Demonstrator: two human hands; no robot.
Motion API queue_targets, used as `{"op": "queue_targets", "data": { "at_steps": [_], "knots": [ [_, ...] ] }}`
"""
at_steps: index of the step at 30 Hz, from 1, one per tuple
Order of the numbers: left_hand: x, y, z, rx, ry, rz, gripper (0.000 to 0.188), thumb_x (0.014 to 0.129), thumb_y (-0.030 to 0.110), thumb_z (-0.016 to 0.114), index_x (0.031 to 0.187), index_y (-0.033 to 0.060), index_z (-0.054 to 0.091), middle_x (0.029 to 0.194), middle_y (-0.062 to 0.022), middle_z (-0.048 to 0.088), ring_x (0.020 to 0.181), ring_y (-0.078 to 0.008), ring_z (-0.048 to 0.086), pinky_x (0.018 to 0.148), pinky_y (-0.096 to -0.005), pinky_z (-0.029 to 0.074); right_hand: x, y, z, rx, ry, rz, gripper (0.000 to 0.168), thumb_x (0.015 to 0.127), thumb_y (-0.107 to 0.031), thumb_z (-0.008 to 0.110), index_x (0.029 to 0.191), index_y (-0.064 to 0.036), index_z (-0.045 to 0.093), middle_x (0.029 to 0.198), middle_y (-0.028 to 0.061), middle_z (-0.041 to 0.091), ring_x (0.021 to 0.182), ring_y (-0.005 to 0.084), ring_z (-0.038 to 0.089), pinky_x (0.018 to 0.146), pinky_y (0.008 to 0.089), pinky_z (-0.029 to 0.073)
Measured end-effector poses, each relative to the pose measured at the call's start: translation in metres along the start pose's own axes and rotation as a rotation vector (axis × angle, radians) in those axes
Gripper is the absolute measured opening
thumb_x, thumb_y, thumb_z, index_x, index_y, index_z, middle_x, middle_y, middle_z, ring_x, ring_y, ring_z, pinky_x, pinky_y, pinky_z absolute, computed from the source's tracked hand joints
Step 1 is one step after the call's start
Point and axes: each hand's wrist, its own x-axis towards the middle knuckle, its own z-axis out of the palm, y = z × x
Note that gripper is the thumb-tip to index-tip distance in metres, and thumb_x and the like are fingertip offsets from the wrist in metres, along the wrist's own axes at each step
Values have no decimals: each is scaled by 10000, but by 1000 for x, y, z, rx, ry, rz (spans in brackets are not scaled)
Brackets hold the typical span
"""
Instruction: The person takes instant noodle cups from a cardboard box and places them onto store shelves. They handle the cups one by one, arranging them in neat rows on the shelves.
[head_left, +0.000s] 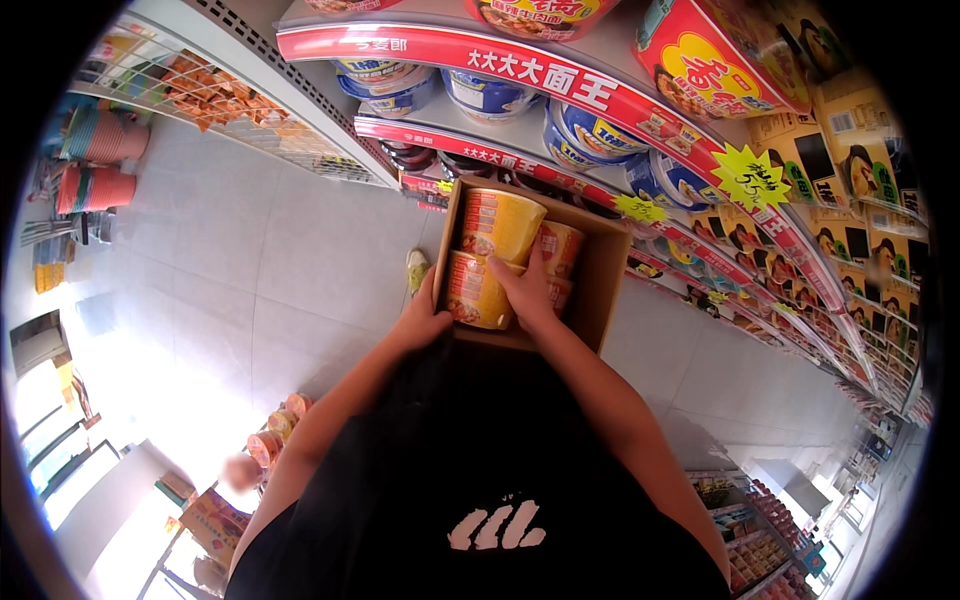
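Note:
An open cardboard box (606, 277) is in front of my body, with several instant noodle cups inside. Two yellow cups stand along its left side, an upper one (501, 223) and a lower one (475, 294). Smaller cups (561, 247) with red and yellow print lie to their right. My left hand (426, 315) grips the box's left wall from outside, its fingers partly hidden. Inside the box, my right hand (525, 289) reaches between the yellow cups and the smaller ones, thumb on the lower yellow cup and fingers beside the upper one.
Store shelves with red edge strips (570, 86) curve across the front and right, holding blue noodle bowls (487, 94) and a red noodle tub (720, 64). A wire rack (217, 112) stands at upper left, above stacked pink buckets (97, 187). A shoe (417, 270) shows beside the box.

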Motion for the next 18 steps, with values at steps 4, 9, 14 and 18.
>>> {"op": "queue_targets", "data": {
  "at_steps": [4,9,14,18],
  "knots": [
    [2,6,-5,-43,-52,-7,978,778,138,634,1616,72,133,1344,-291,575,1244,-405,594,1038,-435,476,4,-1,1,-72,-34,26,1035,886,-314,765,1592,38,96,1435,239,506,1281,298,556,1052,382,467],
    [9,-6,-4,-260,-109,52,961,805,167,640,1617,71,136,1316,-233,606,1123,-312,659,939,-414,531,6,-14,-9,-504,-113,51,1139,870,-486,736,1573,104,62,1400,333,530,1290,383,569,1061,399,461],
    [13,-14,3,-210,-27,74,943,881,328,709,1601,49,168,1209,-210,668,1028,-287,700,873,-408,557,6,-33,-11,-661,-179,113,1140,863,-451,751,1580,89,49,1448,331,488,1330,376,536,1094,398,434],
    [12,2,8,-54,95,-10,900,897,455,714,1541,-11,291,1215,-285,660,1133,-381,671,966,-447,523,19,13,-25,-198,-216,-62,1050,897,-303,750,1604,29,47,1581,258,336,1440,338,395,1168,403,350]
  ]
}}
